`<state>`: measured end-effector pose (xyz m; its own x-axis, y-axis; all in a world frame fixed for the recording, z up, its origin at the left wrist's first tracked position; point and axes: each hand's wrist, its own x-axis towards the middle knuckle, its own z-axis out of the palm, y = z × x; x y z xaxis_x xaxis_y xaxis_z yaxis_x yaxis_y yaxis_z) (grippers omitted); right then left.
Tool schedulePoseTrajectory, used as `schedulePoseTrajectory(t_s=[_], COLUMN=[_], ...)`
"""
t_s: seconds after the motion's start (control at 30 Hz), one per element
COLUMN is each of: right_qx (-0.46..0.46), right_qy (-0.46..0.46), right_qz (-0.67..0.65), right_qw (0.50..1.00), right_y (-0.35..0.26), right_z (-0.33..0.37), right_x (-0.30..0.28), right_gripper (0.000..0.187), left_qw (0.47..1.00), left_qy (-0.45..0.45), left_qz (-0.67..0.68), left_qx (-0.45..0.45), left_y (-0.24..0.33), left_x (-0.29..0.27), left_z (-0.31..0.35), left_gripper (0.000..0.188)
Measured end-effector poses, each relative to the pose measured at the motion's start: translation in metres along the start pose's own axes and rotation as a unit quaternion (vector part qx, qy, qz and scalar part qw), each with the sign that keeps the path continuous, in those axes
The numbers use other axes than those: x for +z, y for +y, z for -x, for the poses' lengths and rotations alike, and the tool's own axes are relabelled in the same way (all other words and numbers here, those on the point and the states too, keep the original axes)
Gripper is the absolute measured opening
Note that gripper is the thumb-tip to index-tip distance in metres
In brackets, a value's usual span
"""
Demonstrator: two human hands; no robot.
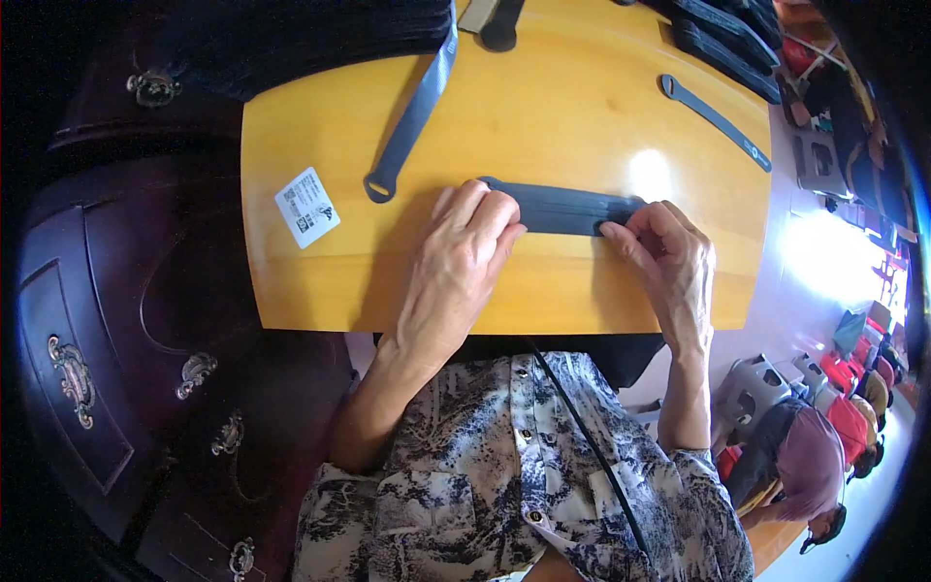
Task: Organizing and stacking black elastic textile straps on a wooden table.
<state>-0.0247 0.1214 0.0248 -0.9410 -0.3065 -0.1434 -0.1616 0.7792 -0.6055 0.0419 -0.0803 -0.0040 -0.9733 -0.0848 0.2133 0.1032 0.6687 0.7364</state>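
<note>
A small stack of dark grey straps (562, 210) lies crosswise near the front of the yellow table. My left hand (467, 238) grips its left end, with thumb and curled fingers closed on it. At the other end, my right hand (669, 247) pinches the straps between thumb and fingers. The strap ends are partly hidden under both hands. Beyond my left hand, a single grey strap with a slotted end (398, 155) stretches toward the far edge. Another slotted strap (718, 124) lies at the far right.
A white printed label (307, 208) lies on the left of the table (543, 97). Dark stacked pieces stand at the far left (320, 44) and far right (722, 44). Dark doors with ornate handles (73, 380) flank the left side. Other people (810, 451) and grey stools (754, 390) are on the right.
</note>
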Motion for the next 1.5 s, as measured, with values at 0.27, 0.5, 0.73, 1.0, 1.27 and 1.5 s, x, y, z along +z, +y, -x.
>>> schedulePoseTrajectory(t_s=[0.27,0.5,0.73,1.0,1.27,1.5], right_qx=[0.037,-0.109,-0.159,-0.089,-0.122,-0.114], right_qy=[-0.079,-0.046,0.088,0.076,0.051,-0.045], right_qz=[0.041,-0.006,-0.052,-0.071,-0.108,-0.191], right_qw=[0.995,0.993,0.982,0.991,0.985,0.974], right_y=[0.003,-0.038,-0.060,-0.084,-0.063,-0.059], right_z=[-0.006,-0.037,-0.106,-0.125,-0.138,-0.158], right_x=[-0.011,-0.014,0.061,0.084,0.070,0.039], right_gripper=[0.025,0.023,0.048,0.046,0.022,0.022], left_qw=[0.998,0.991,0.913,0.889,0.906,0.904], left_qy=[-0.032,0.050,0.239,0.159,0.169,0.158], left_qz=[0.031,0.062,-0.272,-0.409,-0.375,-0.389], left_qx=[-0.046,-0.110,0.189,0.127,0.099,0.077], left_y=[-0.004,-0.015,-0.018,-0.061,-0.076,-0.075], left_x=[-0.001,-0.027,-0.084,-0.093,-0.074,-0.074], left_z=[0.002,-0.003,-0.089,-0.147,-0.139,-0.135], left_gripper=[0.016,0.028,0.034,0.042,0.052,0.051])
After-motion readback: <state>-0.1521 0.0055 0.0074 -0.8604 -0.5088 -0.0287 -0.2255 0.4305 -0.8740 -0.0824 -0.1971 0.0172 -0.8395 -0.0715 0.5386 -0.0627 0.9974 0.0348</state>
